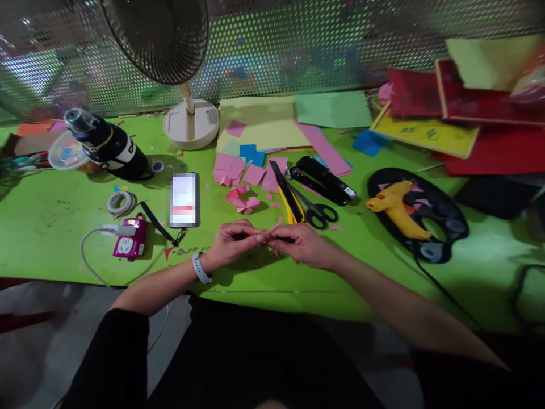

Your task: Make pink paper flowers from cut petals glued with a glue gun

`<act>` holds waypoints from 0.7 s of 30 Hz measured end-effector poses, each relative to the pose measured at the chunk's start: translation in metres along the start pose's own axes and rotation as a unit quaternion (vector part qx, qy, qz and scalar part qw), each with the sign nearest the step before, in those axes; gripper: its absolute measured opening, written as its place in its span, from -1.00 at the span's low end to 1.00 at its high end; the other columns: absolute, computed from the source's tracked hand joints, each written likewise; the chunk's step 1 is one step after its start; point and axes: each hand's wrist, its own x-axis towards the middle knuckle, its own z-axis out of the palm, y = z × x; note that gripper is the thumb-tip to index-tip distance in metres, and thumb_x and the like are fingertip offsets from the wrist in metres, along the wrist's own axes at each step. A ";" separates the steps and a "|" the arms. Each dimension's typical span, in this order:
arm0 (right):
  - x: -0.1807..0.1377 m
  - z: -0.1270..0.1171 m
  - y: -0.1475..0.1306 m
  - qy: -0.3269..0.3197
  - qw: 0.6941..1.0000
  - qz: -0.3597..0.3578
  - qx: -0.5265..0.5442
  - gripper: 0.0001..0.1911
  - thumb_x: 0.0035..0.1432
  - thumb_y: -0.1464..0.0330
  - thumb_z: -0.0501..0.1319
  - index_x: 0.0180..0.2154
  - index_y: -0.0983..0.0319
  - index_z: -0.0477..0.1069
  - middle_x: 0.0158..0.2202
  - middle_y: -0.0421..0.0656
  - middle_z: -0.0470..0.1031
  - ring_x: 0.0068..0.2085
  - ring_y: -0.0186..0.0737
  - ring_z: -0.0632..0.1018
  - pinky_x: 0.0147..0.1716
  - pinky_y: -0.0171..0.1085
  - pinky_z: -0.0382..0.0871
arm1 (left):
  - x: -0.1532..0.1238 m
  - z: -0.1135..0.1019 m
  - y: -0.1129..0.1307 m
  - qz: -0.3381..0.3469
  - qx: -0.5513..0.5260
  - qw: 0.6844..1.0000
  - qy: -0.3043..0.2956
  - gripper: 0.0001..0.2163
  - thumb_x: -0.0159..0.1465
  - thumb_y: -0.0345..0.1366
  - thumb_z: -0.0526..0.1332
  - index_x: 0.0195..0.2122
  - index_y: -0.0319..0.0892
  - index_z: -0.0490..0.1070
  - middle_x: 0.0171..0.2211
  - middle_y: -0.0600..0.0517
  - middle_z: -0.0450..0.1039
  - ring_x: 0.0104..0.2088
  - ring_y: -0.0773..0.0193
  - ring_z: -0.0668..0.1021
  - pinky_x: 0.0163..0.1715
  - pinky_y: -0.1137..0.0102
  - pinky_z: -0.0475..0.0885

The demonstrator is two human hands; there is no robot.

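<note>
My left hand (pixel 232 243) and my right hand (pixel 305 244) meet over the front part of the green table, fingertips pinched together. Between them is a small piece of pink paper (pixel 275 251), mostly covered by the fingers, so its shape is unclear. Just beyond the hands lie folded pink paper petals (pixel 246 204) and a stack of pink paper squares (pixel 229 168). A yellow box cutter (pixel 289 199) with its blade showing, black-handled scissors (pixel 322 216) and a black stapler (pixel 323 180) lie past my right hand.
A phone (pixel 183 200), tape roll (pixel 120 203) and magenta power adapter (pixel 130 238) lie left. Behind stand a black bottle (pixel 110 145) and a fan (pixel 191 124). At right, a yellow glue gun (pixel 400 207) rests on a black tray (pixel 453 218); its cable hangs over the edge.
</note>
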 end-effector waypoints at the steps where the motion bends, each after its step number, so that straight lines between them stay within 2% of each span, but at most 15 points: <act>1: 0.000 0.002 -0.001 0.003 1.000 0.016 0.017 -0.65 0.29 0.11 0.17 -0.26 0.24 0.56 -0.44 -0.17 0.54 -0.49 -0.33 0.47 -0.51 -0.33 0.38 | 0.000 0.001 0.000 -0.002 0.001 1.000 0.014 -0.90 0.16 -0.24 0.42 -0.37 -0.14 0.63 -0.51 0.06 0.48 -0.50 0.45 0.46 -0.46 0.49 0.37; 4: -0.002 0.012 -0.003 0.051 0.996 0.044 0.062 -0.66 0.26 0.08 0.20 -0.22 0.24 0.50 -0.50 -0.22 0.45 -0.55 -0.37 0.42 -0.59 -0.36 0.34 | 0.000 0.003 -0.001 0.000 0.003 0.998 0.069 -0.84 0.13 -0.22 0.44 -0.48 -0.17 0.57 -0.55 0.09 0.45 -0.51 0.46 0.43 -0.45 0.49 0.36; 6: -0.002 0.017 -0.002 0.086 0.993 0.034 0.067 -0.68 0.26 0.10 0.21 -0.20 0.23 0.48 -0.50 -0.24 0.43 -0.57 -0.39 0.40 -0.61 -0.37 0.34 | 0.001 0.004 -0.001 -0.008 -0.008 0.996 0.084 -0.81 0.12 -0.20 0.45 -0.51 -0.18 0.54 -0.55 0.09 0.45 -0.51 0.46 0.43 -0.44 0.49 0.37; 10: -0.002 0.017 0.002 0.103 0.994 0.000 0.033 -0.74 0.28 0.16 0.19 -0.25 0.22 0.49 -0.49 -0.23 0.45 -0.57 -0.40 0.41 -0.62 -0.37 0.35 | 0.002 0.005 0.001 -0.045 -0.024 0.997 0.062 -0.80 0.12 -0.16 0.45 -0.44 -0.19 0.58 -0.49 0.05 0.52 -0.47 0.44 0.48 -0.41 0.47 0.42; 15: -0.001 0.014 0.005 0.079 0.995 0.012 0.053 -0.70 0.28 0.13 0.19 -0.20 0.22 0.51 -0.51 -0.24 0.47 -0.60 -0.41 0.41 -0.63 -0.37 0.38 | 0.003 0.003 0.000 -0.067 -0.028 0.996 0.060 -0.79 0.09 -0.15 0.46 -0.43 -0.19 0.59 -0.49 0.05 0.52 -0.47 0.43 0.48 -0.40 0.46 0.43; 19: -0.003 0.020 0.005 0.125 0.992 0.011 0.030 -0.69 0.28 0.13 0.20 -0.16 0.22 0.52 -0.48 -0.22 0.49 -0.58 -0.39 0.45 -0.62 -0.37 0.39 | 0.003 0.004 -0.002 -0.057 -0.036 0.994 0.081 -0.78 0.08 -0.18 0.47 -0.50 -0.20 0.53 -0.53 0.09 0.49 -0.50 0.45 0.46 -0.40 0.47 0.42; 21: -0.003 0.021 0.004 0.131 0.991 -0.002 0.022 -0.70 0.30 0.14 0.18 -0.16 0.22 0.53 -0.48 -0.22 0.50 -0.60 -0.40 0.44 -0.62 -0.37 0.39 | 0.002 0.004 -0.002 -0.040 -0.017 0.996 0.078 -0.80 0.08 -0.20 0.48 -0.48 -0.19 0.55 -0.50 0.07 0.51 -0.46 0.43 0.48 -0.38 0.45 0.42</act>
